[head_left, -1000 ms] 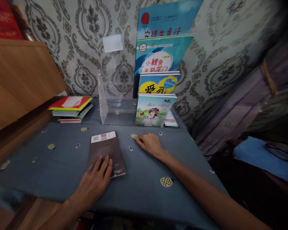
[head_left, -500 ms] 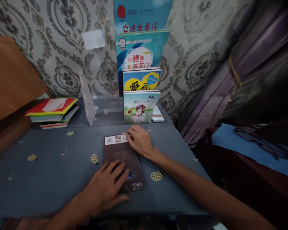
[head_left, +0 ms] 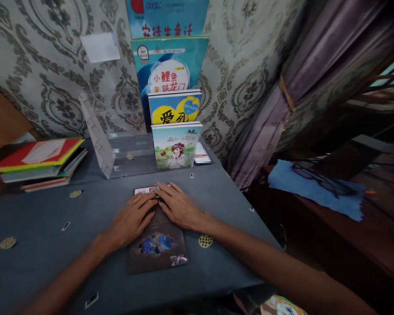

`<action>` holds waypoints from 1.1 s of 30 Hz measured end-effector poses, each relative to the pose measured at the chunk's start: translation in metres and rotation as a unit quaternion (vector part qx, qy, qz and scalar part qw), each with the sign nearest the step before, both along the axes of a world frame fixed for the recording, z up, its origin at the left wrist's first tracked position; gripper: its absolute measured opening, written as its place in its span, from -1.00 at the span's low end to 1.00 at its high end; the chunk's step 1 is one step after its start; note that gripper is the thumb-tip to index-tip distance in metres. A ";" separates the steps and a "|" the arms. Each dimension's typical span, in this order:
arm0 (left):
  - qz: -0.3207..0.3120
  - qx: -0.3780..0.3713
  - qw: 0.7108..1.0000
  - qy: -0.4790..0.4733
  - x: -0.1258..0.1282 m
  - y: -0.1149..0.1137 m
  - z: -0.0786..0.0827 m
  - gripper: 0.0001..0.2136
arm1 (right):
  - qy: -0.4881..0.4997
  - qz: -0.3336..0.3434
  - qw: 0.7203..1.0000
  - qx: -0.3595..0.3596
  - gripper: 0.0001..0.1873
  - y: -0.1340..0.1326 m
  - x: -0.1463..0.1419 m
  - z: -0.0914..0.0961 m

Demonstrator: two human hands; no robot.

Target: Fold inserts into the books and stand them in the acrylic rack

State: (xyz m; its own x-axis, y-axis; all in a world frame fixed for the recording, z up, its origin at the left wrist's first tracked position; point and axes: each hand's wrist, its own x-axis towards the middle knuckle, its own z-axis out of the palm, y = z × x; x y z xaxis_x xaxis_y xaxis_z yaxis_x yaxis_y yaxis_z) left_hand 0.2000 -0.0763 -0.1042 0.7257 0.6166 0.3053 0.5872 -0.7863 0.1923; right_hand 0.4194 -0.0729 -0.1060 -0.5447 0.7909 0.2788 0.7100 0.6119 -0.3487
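Note:
A dark brown book [head_left: 157,258] lies flat on the table with its back cover up, showing a barcode strip at the far end and a blue picture near me. My left hand [head_left: 133,217] rests on its upper left part, fingers stretched out flat. Over the upper right part lies my right hand [head_left: 179,208], fingers also extended, its tips close to those of the left. Together they cover much of the barcode strip. Beyond the book stands a clear acrylic rack [head_left: 96,138], with several upright books, the front one a green-and-blue book [head_left: 175,151], at its right side.
A stack of books and folders [head_left: 42,159] sits at the left of the patterned grey tablecloth [head_left: 95,258]. To the right, eyeglasses [head_left: 325,179] rest on a blue cloth [head_left: 289,179] on a dark red surface. A tied curtain [head_left: 265,109] hangs behind.
My left hand has slid from the lower part of the book up to its far end, uncovering the blue picture. My right hand stays near the top. The view has turned to the right.

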 end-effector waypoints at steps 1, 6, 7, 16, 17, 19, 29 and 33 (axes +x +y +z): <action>0.003 0.002 1.000 -0.004 -0.001 0.002 -0.002 -0.69 | -0.006 -0.018 1.000 -0.007 -0.54 0.001 0.001 0.000; 0.063 0.003 0.998 0.005 -0.002 0.001 -0.013 -0.61 | -0.016 -0.028 0.999 -0.038 -0.43 0.008 0.009 -0.002; 0.070 0.003 0.998 0.009 -0.001 0.000 -0.014 -0.61 | -0.015 -0.022 0.999 -0.043 -0.41 0.009 0.010 -0.002; 0.066 0.017 0.998 0.012 -0.001 0.001 -0.017 -0.60 | -0.002 0.008 0.999 -0.048 -0.43 0.023 0.023 -0.010; 0.063 0.016 0.998 0.012 -0.001 0.002 -0.017 -0.60 | -0.001 0.006 0.999 -0.046 -0.44 0.024 0.024 -0.012; 0.059 0.015 0.998 0.013 -0.003 0.005 -0.016 -0.61 | -0.004 0.004 0.999 -0.042 -0.47 0.026 0.024 -0.015; -0.144 0.023 0.989 0.027 0.018 -0.059 0.027 -0.62 | -0.003 0.006 0.999 -0.034 -0.51 0.027 0.023 -0.019; -0.133 0.054 0.988 0.056 0.030 -0.100 0.018 -0.70 | -0.011 -0.002 0.999 -0.036 -0.52 0.026 0.021 -0.017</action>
